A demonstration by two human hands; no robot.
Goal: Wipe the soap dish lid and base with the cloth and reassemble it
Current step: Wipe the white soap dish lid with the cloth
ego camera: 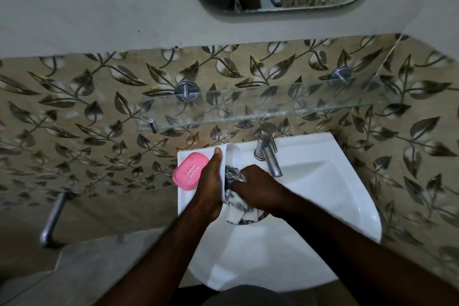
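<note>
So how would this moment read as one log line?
step: wiping lid | left hand: holds lid | right hand: cloth on lid | base: on sink rim

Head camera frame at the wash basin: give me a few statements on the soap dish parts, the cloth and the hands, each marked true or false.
1. The pink soap dish part lies on the left rim of the wash basin. True.
2. The left hand holds the pink part. False: it holds the white soap dish part upright over the basin.
3. The right hand grips the patterned cloth against the white part. True.
4. The cloth is plain red. False: it is pale with dark markings.
</note>
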